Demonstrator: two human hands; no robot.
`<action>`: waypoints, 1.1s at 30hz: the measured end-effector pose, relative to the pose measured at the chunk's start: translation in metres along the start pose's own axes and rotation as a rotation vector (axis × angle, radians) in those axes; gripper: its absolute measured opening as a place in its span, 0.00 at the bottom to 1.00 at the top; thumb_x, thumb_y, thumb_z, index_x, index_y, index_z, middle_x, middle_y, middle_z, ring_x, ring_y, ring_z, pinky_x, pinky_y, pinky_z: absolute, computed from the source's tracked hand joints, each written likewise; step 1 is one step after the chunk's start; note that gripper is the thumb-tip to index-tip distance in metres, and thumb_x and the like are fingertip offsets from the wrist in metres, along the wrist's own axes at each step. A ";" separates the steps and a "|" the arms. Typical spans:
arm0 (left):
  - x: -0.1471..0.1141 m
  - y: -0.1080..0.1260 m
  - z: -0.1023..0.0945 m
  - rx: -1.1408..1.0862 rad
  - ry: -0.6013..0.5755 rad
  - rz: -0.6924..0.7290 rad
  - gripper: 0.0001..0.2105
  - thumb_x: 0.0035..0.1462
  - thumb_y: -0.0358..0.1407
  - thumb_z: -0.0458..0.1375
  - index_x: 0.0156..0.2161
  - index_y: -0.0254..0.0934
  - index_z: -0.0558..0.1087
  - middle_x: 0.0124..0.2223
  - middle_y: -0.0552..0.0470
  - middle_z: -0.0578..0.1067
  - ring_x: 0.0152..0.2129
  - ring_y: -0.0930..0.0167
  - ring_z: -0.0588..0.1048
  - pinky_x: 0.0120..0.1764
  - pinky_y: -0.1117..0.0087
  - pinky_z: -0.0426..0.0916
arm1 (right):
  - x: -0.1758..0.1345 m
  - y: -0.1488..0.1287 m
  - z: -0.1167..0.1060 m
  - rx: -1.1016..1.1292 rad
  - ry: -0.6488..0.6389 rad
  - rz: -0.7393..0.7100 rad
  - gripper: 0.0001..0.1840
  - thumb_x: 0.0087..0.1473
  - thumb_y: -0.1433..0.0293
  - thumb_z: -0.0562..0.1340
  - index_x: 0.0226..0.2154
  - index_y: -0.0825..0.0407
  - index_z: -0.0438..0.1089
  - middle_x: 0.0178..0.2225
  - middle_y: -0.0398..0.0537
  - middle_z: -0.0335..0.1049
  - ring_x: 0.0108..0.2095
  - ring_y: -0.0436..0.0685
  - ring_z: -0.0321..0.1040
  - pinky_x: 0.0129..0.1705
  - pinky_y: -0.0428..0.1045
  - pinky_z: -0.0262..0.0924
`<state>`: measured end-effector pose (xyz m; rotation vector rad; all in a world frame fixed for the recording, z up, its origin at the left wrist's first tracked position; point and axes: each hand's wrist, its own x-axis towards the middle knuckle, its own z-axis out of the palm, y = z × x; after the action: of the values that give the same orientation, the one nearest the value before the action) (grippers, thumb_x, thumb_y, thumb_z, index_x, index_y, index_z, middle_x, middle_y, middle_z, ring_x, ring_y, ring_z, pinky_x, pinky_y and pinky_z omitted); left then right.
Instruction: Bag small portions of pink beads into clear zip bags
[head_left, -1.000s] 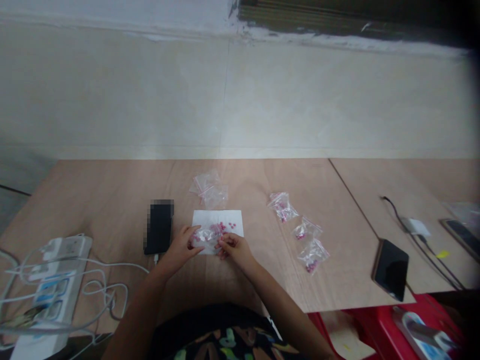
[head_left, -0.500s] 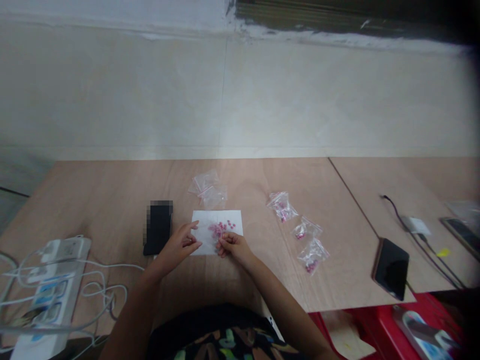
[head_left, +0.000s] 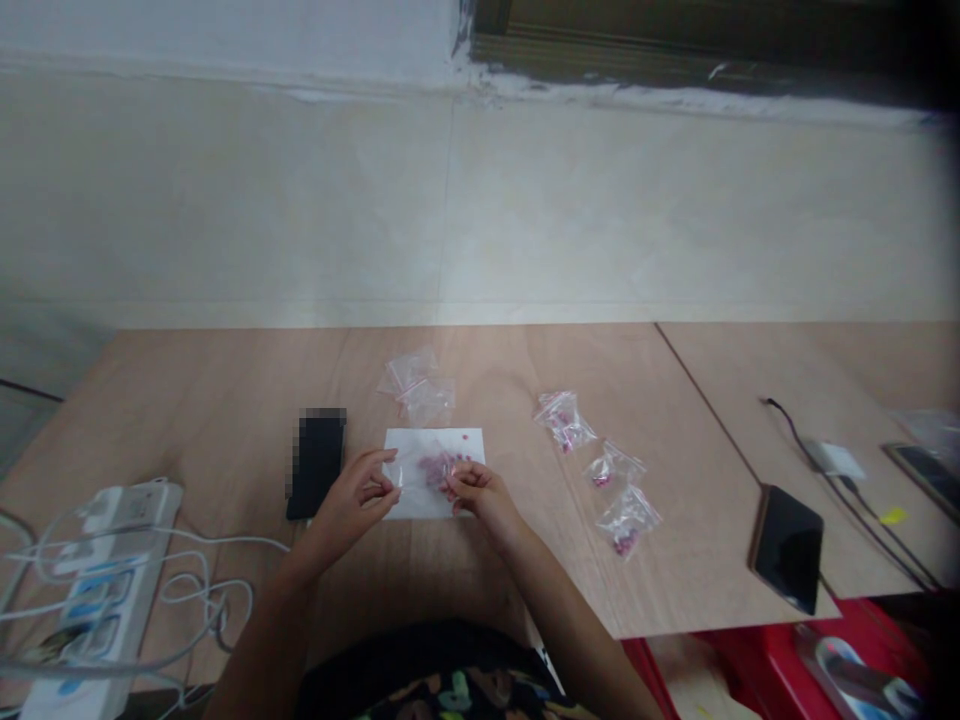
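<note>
One clear bag [head_left: 412, 474] of pink pieces [head_left: 433, 468] lay between the spread left hand [head_left: 358, 492] and the right hand [head_left: 481, 492], which pinched its edge.

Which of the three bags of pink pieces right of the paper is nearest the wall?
The leftmost bag, closest to the wall; the middle bag and front bag lie farther from it.

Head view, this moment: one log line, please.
right hand: pinching clear bag | left hand: spread at its edge | pink pieces: between hands
</note>
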<state>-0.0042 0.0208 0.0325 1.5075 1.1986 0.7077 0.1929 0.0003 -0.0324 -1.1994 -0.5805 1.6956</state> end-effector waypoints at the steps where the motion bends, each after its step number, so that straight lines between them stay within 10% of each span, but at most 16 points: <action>1: -0.001 0.000 -0.002 -0.006 -0.011 -0.011 0.16 0.47 0.34 0.56 0.44 0.38 0.63 0.42 0.50 0.63 0.29 0.74 0.69 0.37 0.66 0.70 | -0.002 -0.005 0.000 -0.039 0.028 -0.056 0.15 0.34 0.63 0.66 0.24 0.53 0.63 0.19 0.39 0.65 0.17 0.46 0.57 0.18 0.43 0.52; 12: 0.026 0.032 0.019 0.009 -0.184 0.082 0.08 0.52 0.37 0.53 0.34 0.35 0.69 0.32 0.51 0.71 0.31 0.71 0.69 0.36 0.70 0.65 | -0.045 -0.091 0.005 -0.712 -0.142 -0.426 0.11 0.44 0.70 0.61 0.34 0.51 0.65 0.22 0.39 0.63 0.21 0.47 0.53 0.24 0.44 0.49; 33: 0.016 0.042 0.028 -0.079 -0.274 0.020 0.11 0.55 0.41 0.49 0.28 0.34 0.64 0.26 0.57 0.61 0.25 0.75 0.61 0.29 0.76 0.57 | -0.037 -0.062 0.022 -0.326 -0.146 -0.279 0.11 0.43 0.61 0.62 0.24 0.53 0.66 0.22 0.42 0.63 0.25 0.50 0.59 0.29 0.46 0.54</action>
<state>0.0395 0.0274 0.0622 1.4979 0.9398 0.5351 0.2020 -0.0022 0.0420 -1.1591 -1.0959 1.4931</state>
